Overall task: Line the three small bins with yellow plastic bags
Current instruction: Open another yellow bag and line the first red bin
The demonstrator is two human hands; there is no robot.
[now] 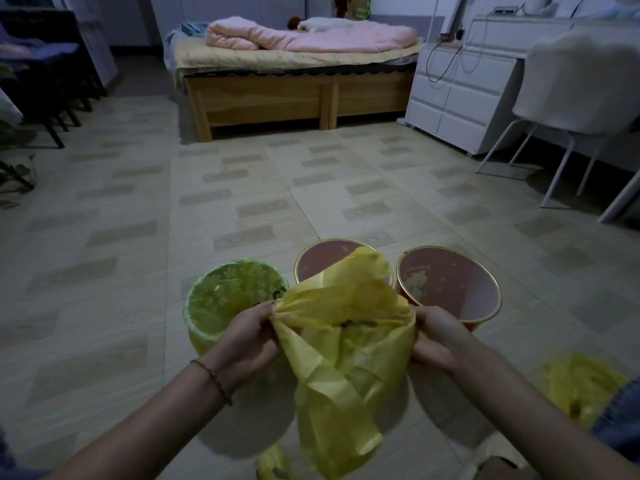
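Note:
Three small bins stand in a row on the tiled floor. The left green bin (221, 299) has a yellow bag folded over its rim. The middle red bin (318, 259) and the right red bin (450, 282) are bare inside, each with a gold rim. I hold a yellow plastic bag (346, 341) spread open in the air in front of the middle bin. My left hand (247, 336) pinches the left side of its mouth, and my right hand (438, 336) grips the right side. The bag's tail hangs down between my forearms.
Another crumpled yellow bag (581, 386) lies on the floor at the right, and a small yellow roll (273, 462) sits near the bottom edge. A wooden bed (294, 95) stands at the back, a white dresser (460, 98) and white chair (571, 98) at the right.

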